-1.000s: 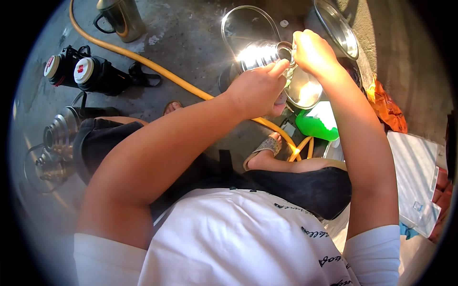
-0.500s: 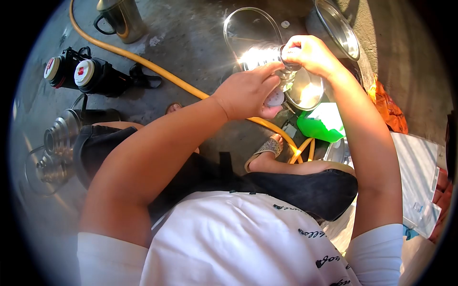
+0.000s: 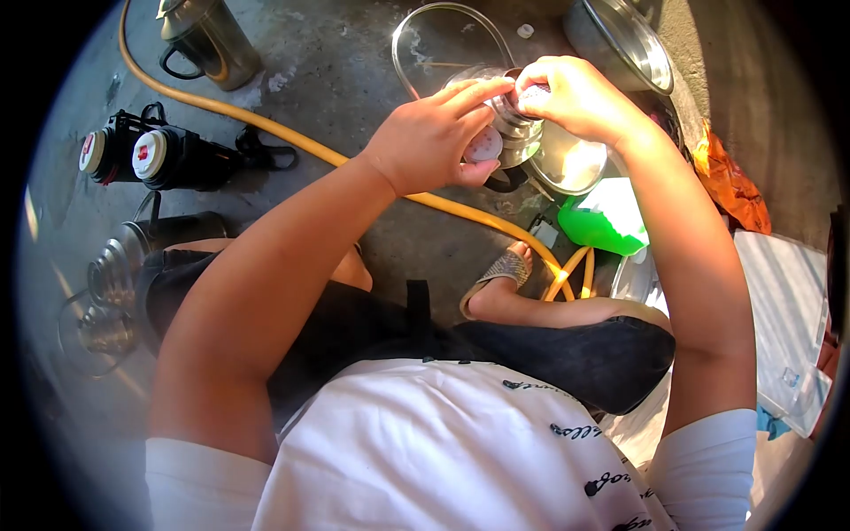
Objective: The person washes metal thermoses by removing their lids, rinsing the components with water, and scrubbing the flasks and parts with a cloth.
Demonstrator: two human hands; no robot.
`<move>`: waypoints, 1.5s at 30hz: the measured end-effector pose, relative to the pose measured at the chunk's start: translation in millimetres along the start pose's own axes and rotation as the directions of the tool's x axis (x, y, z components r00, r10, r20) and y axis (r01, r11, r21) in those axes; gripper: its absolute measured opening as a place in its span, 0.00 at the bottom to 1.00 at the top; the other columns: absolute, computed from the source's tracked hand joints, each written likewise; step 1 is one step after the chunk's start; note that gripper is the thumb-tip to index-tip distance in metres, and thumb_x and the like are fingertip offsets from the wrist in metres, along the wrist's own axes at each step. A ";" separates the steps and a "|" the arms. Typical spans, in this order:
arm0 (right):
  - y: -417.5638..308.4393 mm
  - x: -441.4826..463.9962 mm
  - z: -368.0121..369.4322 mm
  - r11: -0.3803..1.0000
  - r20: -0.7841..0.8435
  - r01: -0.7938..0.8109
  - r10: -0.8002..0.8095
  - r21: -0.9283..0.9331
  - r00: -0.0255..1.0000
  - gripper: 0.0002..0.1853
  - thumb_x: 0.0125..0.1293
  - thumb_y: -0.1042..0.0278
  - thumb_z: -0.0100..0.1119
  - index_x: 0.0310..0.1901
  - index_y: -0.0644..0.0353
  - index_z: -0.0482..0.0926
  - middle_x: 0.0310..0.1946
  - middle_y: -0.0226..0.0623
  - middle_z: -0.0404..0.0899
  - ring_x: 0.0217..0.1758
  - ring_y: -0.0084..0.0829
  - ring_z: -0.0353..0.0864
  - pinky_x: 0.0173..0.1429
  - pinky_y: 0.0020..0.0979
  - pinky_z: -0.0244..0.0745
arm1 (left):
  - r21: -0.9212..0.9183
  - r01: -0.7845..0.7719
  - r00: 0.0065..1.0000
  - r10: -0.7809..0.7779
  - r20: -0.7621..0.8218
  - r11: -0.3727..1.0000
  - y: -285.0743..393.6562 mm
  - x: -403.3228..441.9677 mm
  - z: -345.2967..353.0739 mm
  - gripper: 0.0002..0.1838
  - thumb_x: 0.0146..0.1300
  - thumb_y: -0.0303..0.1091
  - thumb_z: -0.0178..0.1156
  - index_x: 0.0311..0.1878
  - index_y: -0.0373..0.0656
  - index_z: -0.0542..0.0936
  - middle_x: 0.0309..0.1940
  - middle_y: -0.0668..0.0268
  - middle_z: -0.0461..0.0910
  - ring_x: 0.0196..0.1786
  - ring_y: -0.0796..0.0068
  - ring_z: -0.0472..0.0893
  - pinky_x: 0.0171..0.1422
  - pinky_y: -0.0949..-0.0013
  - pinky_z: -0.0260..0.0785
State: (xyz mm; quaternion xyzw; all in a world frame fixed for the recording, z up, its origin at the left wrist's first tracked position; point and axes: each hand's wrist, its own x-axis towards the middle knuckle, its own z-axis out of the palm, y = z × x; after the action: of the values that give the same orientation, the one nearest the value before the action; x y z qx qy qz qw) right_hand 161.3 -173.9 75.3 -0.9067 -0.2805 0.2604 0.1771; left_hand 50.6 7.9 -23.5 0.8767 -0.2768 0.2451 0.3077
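A shiny steel jug [image 3: 522, 142] with a dark handle [image 3: 507, 182] is between my hands. My left hand [image 3: 434, 137] has its fingers stretched to the jug's rim, and a small round pale lid or disc [image 3: 483, 144] sits between its thumb and palm. At the jug's mouth, my right hand [image 3: 571, 96] pinches a small pale, speckled thing [image 3: 534, 100], partly covered by the fingers; its kind is unclear. Below the jug lies a shallow steel dish [image 3: 574, 168] in bright sunlight.
An orange hose [image 3: 292, 133] crosses the concrete floor. Left are a steel jug [image 3: 212, 49], two black flasks with white caps [image 3: 150, 152] and stacked steel vessels [image 3: 111, 274]. Right are a large steel pot [image 3: 651, 53], green plastic container [image 3: 602, 232] and orange bag [image 3: 730, 181].
The steel jug has turned in my hands, and its dark handle now shows underneath. My left hand has shifted a little left and up. The right-hand fingers now show a pale thing.
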 end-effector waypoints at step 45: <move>-11.6 -3.0 -6.2 0.628 -0.002 0.167 -0.258 -0.760 0.966 0.07 0.62 0.71 0.56 0.41 0.58 0.80 0.42 0.42 0.77 0.52 0.43 0.78 0.49 0.42 0.78 | -0.082 0.139 0.987 -0.132 0.089 0.987 3.8 2.7 1.9 0.20 0.55 0.42 0.63 0.45 0.36 0.82 0.66 0.82 0.69 0.59 0.79 0.76 0.53 0.70 0.78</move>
State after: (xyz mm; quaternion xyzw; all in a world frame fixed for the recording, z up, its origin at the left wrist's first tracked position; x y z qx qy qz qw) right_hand 157.9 -167.8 86.8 -0.8713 -0.4578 0.0472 -0.1703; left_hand 50.6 3.1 -21.7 0.8886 -0.2397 0.1746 0.3499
